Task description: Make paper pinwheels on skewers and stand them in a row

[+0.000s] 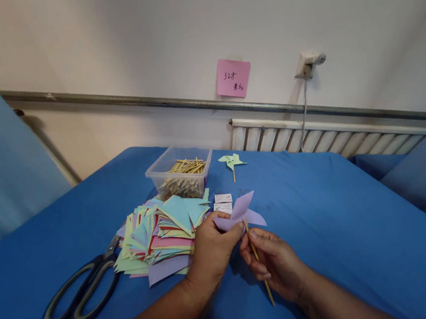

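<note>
My left hand (211,248) pinches the middle of a purple paper pinwheel (239,212) held just above the blue table (323,218). In my right hand (273,261) is a thin wooden stick (258,261), gripped between thumb and fingers, its upper end touching the back of the pinwheel. Both hands are closed and sit close together near the table's front middle.
A pile of coloured folded paper squares (160,232) lies left of my hands, with black-handled scissors (84,289) further left. Behind it stand a clear plastic box of wooden sticks (181,171), a small white box (223,202) and a finished green pinwheel (231,162).
</note>
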